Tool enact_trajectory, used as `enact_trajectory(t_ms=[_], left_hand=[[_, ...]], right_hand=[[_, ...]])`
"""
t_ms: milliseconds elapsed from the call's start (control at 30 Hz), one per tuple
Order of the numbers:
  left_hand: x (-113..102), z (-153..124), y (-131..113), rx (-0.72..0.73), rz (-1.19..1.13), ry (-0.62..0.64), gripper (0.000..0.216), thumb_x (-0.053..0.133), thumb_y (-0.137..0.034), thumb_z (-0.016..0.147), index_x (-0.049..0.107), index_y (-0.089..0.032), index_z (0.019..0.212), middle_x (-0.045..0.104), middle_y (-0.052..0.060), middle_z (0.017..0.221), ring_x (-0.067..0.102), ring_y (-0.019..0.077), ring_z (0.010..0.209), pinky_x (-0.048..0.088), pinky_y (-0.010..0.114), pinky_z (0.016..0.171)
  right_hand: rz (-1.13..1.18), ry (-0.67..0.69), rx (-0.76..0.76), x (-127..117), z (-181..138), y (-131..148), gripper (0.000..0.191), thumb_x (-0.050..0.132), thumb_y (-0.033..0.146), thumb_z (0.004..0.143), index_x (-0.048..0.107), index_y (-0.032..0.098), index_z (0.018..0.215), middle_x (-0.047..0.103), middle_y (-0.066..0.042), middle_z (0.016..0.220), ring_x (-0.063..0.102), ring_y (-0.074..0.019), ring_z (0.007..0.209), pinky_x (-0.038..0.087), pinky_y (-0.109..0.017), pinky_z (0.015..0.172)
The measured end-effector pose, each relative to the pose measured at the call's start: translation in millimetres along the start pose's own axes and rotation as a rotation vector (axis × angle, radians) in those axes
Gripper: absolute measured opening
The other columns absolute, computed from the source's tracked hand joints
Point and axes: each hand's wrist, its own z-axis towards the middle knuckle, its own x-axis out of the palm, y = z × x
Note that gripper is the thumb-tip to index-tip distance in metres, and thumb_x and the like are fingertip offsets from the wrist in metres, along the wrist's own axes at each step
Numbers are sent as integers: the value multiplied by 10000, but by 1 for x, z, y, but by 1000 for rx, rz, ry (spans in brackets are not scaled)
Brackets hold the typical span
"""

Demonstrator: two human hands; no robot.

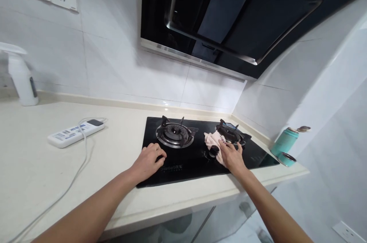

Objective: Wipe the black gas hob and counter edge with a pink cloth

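Observation:
My right hand [231, 155] presses a pale pink cloth [211, 139] onto the black glass gas cooktop [186, 162]. The cloth lies bunched around a black control knob [213, 151], in front of the right burner [229, 132]. Over the cooktop's left front part, my left hand [149, 159] rests with fingers loosely bent and the thumb a little apart. It holds nothing. Behind it is the left burner [175, 134] with its dark pan supports. Part of the cloth is hidden under my right fingers.
A black range hood [197, 49] hangs low above the cooktop. At the right stand a teal canister [284, 141] and a small teal tin [286, 159]. On the left counter lie a white power strip [76, 134] with its cord and a white spray bottle [23, 78].

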Motion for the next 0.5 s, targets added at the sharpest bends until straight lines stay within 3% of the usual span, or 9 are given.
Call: enact_trajectory(t_ms=[200,500], left_hand=[[-2,-1,-1,-3,5,-2,211,509,-258,916,715,-236,957,645,47,999,559,248,1013,410,414,867],[0,-1,-2,-5,17,-3,197,517,-257,918,708,-241,959,642,47,1002,556,241,1016,409,406,859]], right_hand=[[88,-225,15,14,-35,0,409,408,202,967,618,239,1316,746,-96,1096,569,-257,1188,170,-518,1121],[207,-244,32,7,-88,0,376,398,256,957,665,236,1221,733,-87,1056,630,-244,1053,317,-446,1009]])
